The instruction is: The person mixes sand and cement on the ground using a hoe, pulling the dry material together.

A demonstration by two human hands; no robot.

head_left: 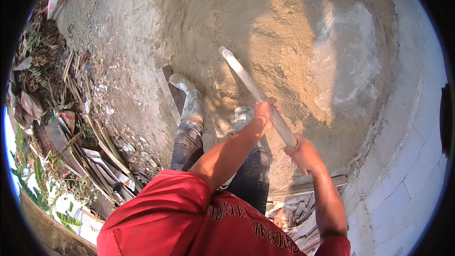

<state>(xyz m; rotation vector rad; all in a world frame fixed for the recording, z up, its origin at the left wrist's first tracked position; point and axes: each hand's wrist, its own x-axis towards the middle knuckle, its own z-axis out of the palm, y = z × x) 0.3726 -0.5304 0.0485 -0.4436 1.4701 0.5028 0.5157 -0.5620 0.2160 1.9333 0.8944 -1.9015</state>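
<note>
Both my hands are closed round a long, pale wooden tool handle (243,75), slanting from the upper left down to the lower right. My left hand (267,112) grips it around the middle. Closer to my body, my right hand (305,153) wraps round it near its lower end. The far end looks rounded and thicker; no blade shows, so I cannot tell the tool's kind. Beyond the handle lies a heap of yellowish sand (284,47), partly in shade. A wet, grey, cement-like patch (355,61) borders the sand on the right.
My boots (192,102) are smeared with grey, one beside a wooden board (174,92). A pale block wall (403,180) curves along the right. Sticks, scraps and dry leaves (90,132) litter the left. More wood pieces (308,187) lie near the wall's foot.
</note>
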